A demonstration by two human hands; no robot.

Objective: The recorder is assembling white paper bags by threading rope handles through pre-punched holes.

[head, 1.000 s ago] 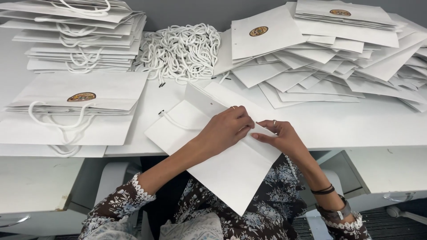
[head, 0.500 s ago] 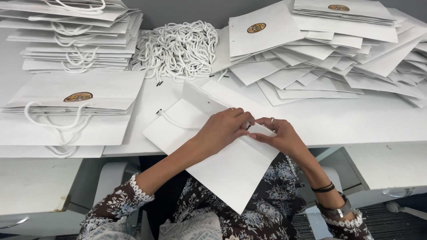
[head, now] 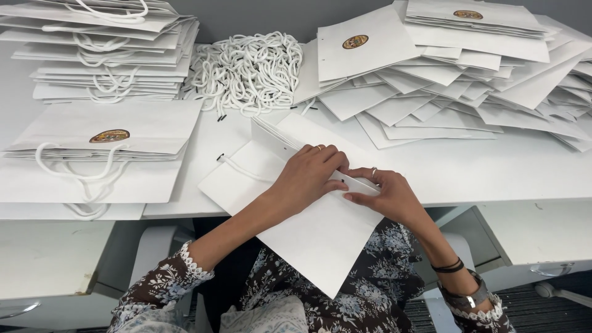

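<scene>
White table (head: 468, 169) held stacks of bags w/ a flat paper bag (head: 308, 228) at its front edge, left hand (head: 308, 176) & right hand (head: 385, 194) both pinching its top fold, where a slipped cord could prob tear the hole.

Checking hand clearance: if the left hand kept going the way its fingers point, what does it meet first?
The left hand points up and to the right across the white paper bag. Beyond the bag's top edge comes bare table, then likely the spread of flat white bags; depth is unclear.

My clear strip of surface (head: 468, 166) rightward, hemmed by cord pile (head: 246, 71), bag stacks (head: 102, 129) and loose bags (head: 468, 92).
</scene>
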